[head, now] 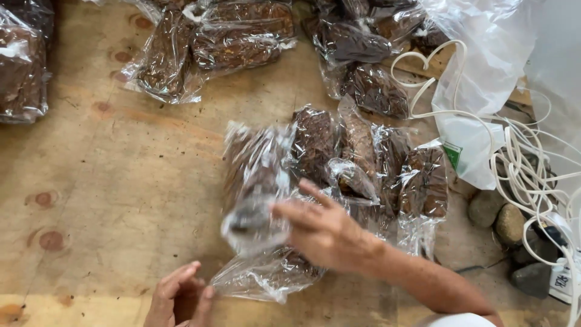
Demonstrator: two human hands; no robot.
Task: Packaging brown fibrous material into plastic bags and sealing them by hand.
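Right hand (324, 233) grips blurred clear packet (257, 181) of dark brown filling; left hand (178, 297) loosely curled, holding nothing

Bare wooden board (109, 181) lies open leftward; packed bags (363, 157) crowd the middle, white cords (514, 163) and stones (499, 215) block right.

More clear bags of dark brown contents (212, 42) are lying at twelve o'clock on the knotted wooden board (109, 181), with another such bag (21, 66) sitting at ten o'clock. A white plastic bag (478, 85) is slumping at two o'clock, white cord (520, 163) is looping beside it, and grey stones (499, 218) are resting at four o'clock.
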